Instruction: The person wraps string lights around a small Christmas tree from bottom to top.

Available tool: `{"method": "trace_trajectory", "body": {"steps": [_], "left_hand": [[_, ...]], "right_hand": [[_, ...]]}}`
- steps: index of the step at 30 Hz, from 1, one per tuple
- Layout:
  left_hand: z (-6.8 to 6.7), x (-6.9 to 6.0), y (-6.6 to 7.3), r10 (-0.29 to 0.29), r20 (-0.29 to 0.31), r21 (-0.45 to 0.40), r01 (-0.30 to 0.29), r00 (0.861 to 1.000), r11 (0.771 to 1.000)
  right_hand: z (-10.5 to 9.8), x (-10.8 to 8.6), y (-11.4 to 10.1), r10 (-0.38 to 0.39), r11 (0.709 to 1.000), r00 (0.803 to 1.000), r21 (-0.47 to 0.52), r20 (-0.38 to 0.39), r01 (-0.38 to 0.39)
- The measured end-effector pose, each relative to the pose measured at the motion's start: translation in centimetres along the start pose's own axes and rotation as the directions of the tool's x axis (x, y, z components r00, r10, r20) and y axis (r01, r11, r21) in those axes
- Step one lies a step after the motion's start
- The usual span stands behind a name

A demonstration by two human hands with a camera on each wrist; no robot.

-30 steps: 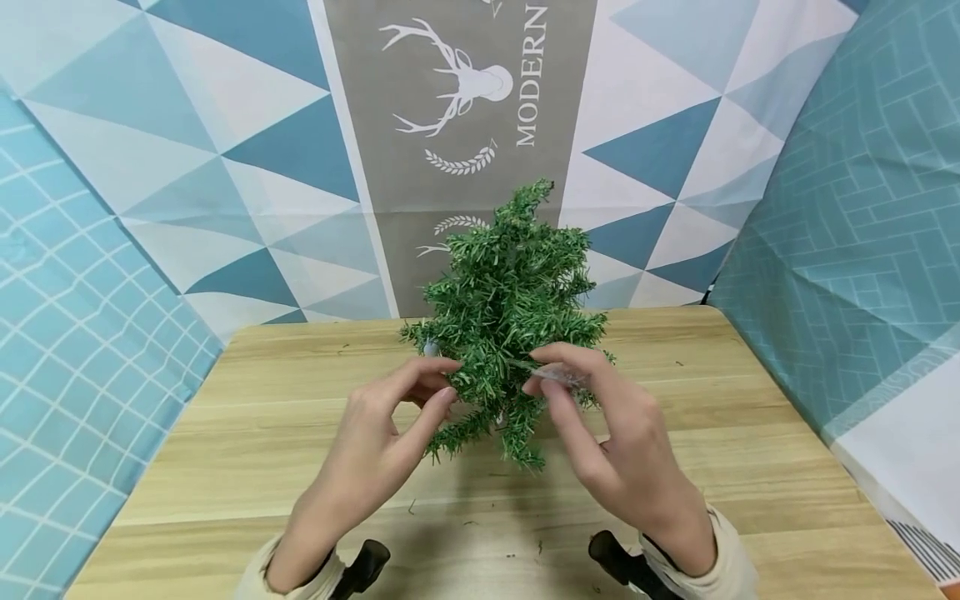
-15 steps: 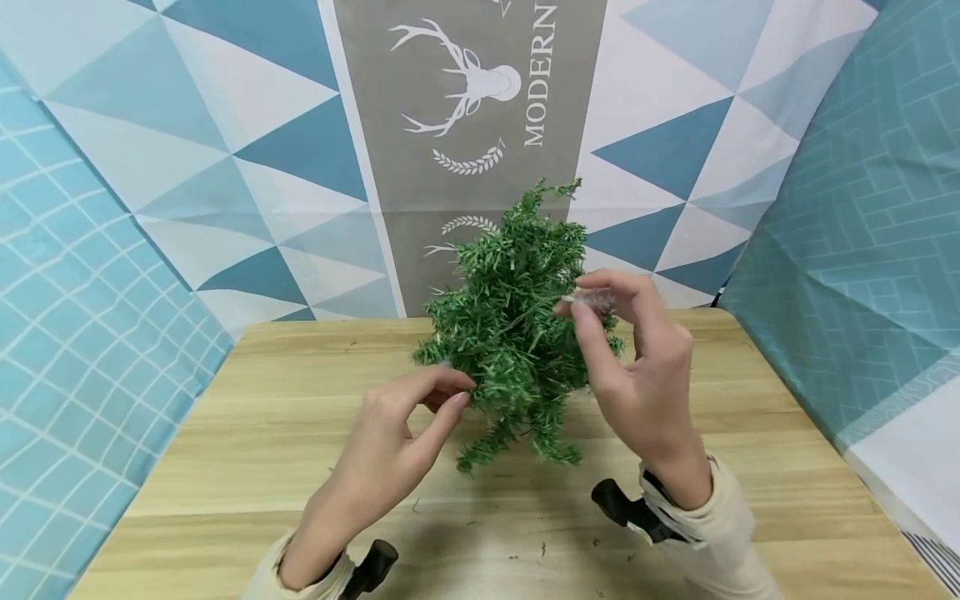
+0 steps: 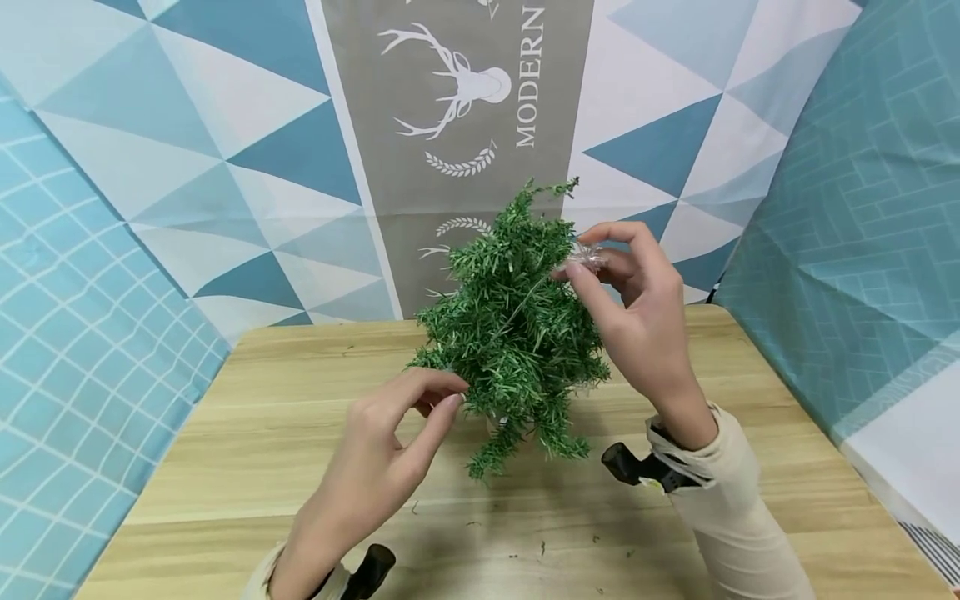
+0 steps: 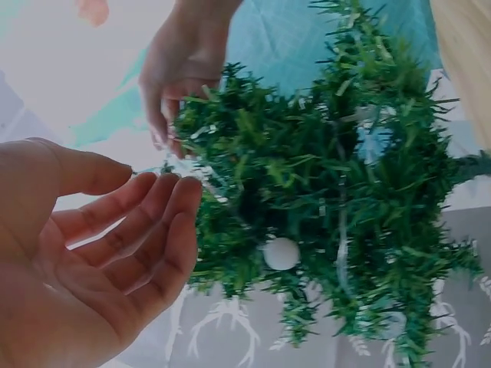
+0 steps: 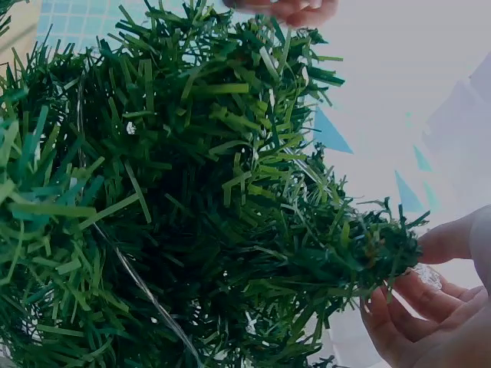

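Note:
A small artificial Christmas tree [image 3: 517, 333] stands on the table, its tip bent to the right. Near its upper right side, my right hand [image 3: 637, 304] pinches a shiny bundle of clear string [image 3: 587, 256] between thumb and fingers; the right wrist view also shows this clear bundle [image 5: 427, 277]. A thin strand of clear wire [image 5: 146, 287] runs from there across the branches. My left hand [image 3: 390, 433] is at the lower left branches, thumb and fingertips close together; whatever lies between them is too small to make out. A white ball [image 4: 281, 254] hangs among the branches.
The wooden table [image 3: 262, 442] carries a few loose green needles [image 3: 543, 548] near its front. Patterned cloth [image 3: 480, 167] closes off the back, with blue cloth at both sides. A pale blue ornament [image 4: 374, 144] sits deeper in the tree.
My right hand has risen from the tree's lower front to its upper right, carrying the clear bundle and drawing the wire up. The left hand has shifted only slightly; the tree has turned a little.

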State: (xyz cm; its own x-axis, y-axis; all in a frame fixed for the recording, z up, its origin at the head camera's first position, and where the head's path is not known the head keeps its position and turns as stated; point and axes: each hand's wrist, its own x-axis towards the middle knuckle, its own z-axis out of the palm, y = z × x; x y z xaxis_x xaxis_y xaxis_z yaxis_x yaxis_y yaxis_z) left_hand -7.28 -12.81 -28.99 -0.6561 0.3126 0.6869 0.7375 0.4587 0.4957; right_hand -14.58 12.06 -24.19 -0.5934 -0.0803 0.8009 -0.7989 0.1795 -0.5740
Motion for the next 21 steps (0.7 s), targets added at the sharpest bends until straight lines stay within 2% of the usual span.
{"method": "trace_trajectory", "body": {"steps": [3,5,8,11,13,16,21], "left_hand": [[-0.4,0.7,0.3,0.074,-0.051,-0.01,-0.074,0.996,0.997],[-0.6,1.6,0.5,0.127,-0.089,-0.007,-0.128,0.988,0.992],[-1.0,3.4,0.8,0.186,-0.14,0.003,-0.187,0.973,0.982],[-1.1,5.6,0.7,0.209,-0.17,0.032,-0.207,0.963,0.978],[-1.1,7.1,0.5,0.21,-0.165,0.063,-0.202,0.964,0.977],[-0.8,9.2,0.2,0.197,-0.12,0.111,-0.184,0.973,0.977],[-0.2,11.5,-0.1,0.181,-0.035,0.151,-0.174,0.983,0.973]], "right_hand": [[0.0,0.3,0.3,0.03,0.999,1.0,0.017,0.0,-0.03],[-0.1,0.4,0.5,0.054,0.998,0.999,0.034,-0.007,-0.053],[-0.1,0.7,0.7,0.096,0.994,0.995,0.057,-0.034,-0.094],[-0.2,0.9,1.0,0.17,0.978,0.985,0.132,-0.035,-0.164],[-0.2,1.2,1.2,0.226,0.954,0.974,0.207,-0.021,-0.217],[-0.2,1.6,1.5,0.287,0.894,0.958,0.352,0.023,-0.277],[0.1,2.4,2.1,0.318,0.8,0.946,0.516,0.067,-0.306]]}}
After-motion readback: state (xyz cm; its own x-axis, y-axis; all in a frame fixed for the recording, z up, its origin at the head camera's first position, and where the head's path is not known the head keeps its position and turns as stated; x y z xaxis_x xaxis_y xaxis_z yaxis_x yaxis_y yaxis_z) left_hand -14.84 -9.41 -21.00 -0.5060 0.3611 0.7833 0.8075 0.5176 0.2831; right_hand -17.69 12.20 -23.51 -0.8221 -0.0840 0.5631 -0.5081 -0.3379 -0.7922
